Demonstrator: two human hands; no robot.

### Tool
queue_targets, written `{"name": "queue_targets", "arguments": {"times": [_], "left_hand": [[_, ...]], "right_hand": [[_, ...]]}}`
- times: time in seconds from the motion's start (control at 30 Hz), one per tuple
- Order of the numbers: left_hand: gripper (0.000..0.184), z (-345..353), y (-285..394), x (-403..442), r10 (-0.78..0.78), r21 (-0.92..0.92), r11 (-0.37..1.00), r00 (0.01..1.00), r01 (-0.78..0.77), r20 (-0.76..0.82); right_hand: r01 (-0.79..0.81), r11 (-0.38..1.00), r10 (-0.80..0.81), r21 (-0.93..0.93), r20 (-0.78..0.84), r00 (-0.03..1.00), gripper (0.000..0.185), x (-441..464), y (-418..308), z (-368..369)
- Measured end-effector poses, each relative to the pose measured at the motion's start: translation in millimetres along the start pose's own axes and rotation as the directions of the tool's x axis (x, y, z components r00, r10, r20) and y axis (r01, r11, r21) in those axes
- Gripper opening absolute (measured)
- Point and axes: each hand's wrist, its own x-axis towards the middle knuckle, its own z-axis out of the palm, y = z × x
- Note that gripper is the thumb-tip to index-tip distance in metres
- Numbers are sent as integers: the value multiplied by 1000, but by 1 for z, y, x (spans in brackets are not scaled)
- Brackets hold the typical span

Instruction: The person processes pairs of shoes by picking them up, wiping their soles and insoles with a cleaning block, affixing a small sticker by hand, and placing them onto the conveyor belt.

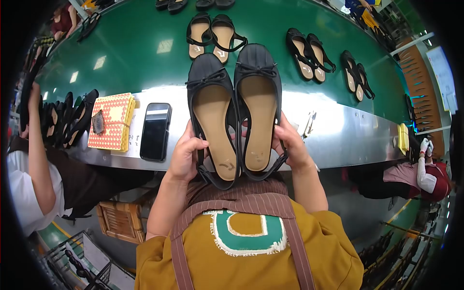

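Two black slingback flats with bows and tan insoles are held side by side in front of me, toes pointing away. My left hand (185, 153) grips the left shoe (211, 113) along its outer side near the heel, thumb over the edge. Around the outer side of the right shoe (258, 104) my right hand (290, 141) is closed, its thumb near the rim. Both back straps hang loosely about the heels. The shoes touch or nearly touch along their inner edges. Some fingers are hidden beneath them.
A green belt (140, 53) carries several pairs of similar shoes beyond a metal ledge (338, 121). On the ledge lie a phone (155, 131) and a stack of red-dotted yellow sticker sheets (110, 137). A co-worker's arm (36, 154) is at left; another person (420, 176) is at right.
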Motion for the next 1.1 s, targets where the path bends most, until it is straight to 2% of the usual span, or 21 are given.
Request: {"name": "queue_targets", "arguments": {"times": [0.1, 0.17, 0.23, 0.3, 0.33, 0.37, 0.4, 0.5, 0.57, 0.6, 0.73, 0.8, 0.83, 0.9, 0.93, 0.97, 1.0, 1.03, 1.07, 1.1], "left_hand": [[64, -21, -5, 3, -62, -3, 998, 996, 62, 64], [66, -28, -7, 5, -72, -34, 997, 994, 75, 83], [68, -27, -6, 6, -81, -69, 994, 992, 88, 97], [66, -25, -5, 5, -118, -164, 978, 990, 129, 76], [63, -32, -6, 7, -115, -194, 970, 979, 147, 167], [64, -37, -4, 8, -142, -208, 960, 967, 187, 212], [64, -38, -3, 5, -153, -212, 958, 968, 195, 199], [69, -31, 5, 3, -196, -394, 855, 915, 336, 353], [74, -25, 7, 5, -197, -485, 759, 863, 435, 466], [77, -23, 3, 9, -14, -602, 630, 782, 490, 623], [75, -26, 6, 9, -132, -549, 690, 828, 471, 545], [71, -24, 8, 8, -152, -368, 881, 915, 297, 374], [71, -25, 7, 7, -152, -371, 880, 917, 296, 370], [65, -26, 3, 5, -156, -368, 903, 968, 221, 197], [63, -26, 3, 7, -100, -455, 852, 935, 258, 342], [63, -31, 0, 8, -102, -456, 852, 935, 258, 340], [62, -39, -4, 10, -107, -481, 838, 942, 258, 318], [62, -42, -6, 11, -115, -505, 823, 947, 259, 299], [62, -42, -6, 11, -121, -504, 822, 946, 265, 300], [62, -39, -4, 12, -161, -453, 849, 951, 270, 266]], "right_hand": [[41, 998, -42, 38, 29, 999, 63, 2, 8, -12], [33, 999, -33, 16, -12, 999, 62, 0, 5, -7], [14, 997, -14, 74, -9, 1000, 65, 0, 1, -5], [-20, 984, 32, 178, -63, 998, 57, -2, -10, 14], [-1, 960, 8, 279, -24, 1000, 53, -3, -4, 8], [-19, 957, 24, 288, -14, 1000, 52, -3, -5, 7], [-47, 950, 44, 310, 17, 999, 51, -2, -4, 0], [-58, 954, 48, 293, 40, 998, 54, -4, -4, 2], [-45, 911, 6, 411, 97, 995, 50, -6, -4, -1], [-41, 909, 4, 414, 90, 996, 50, -6, -4, 0], [-29, 923, 1, 384, 72, 997, 51, -5, -3, 0], [-27, 926, -2, 378, 78, 997, 51, -5, -3, 0], [-15, 944, -2, 328, 50, 999, 50, -4, -2, 1], [-10, 960, 3, 279, 26, 1000, 50, -3, -1, 1], [-17, 990, 19, 142, -10, 1000, 54, -3, -1, 0], [-29, 1000, 29, 2, -49, 998, 58, -3, 0, -1], [-31, 1000, 31, 5, -51, 998, 58, -3, -3, 4], [-31, 997, 24, -68, -98, 995, 58, -3, -8, 14], [-35, 990, 14, -140, -144, 989, 58, -3, -11, 19], [-36, 990, 15, -138, -149, 989, 58, -3, -11, 19]]}}
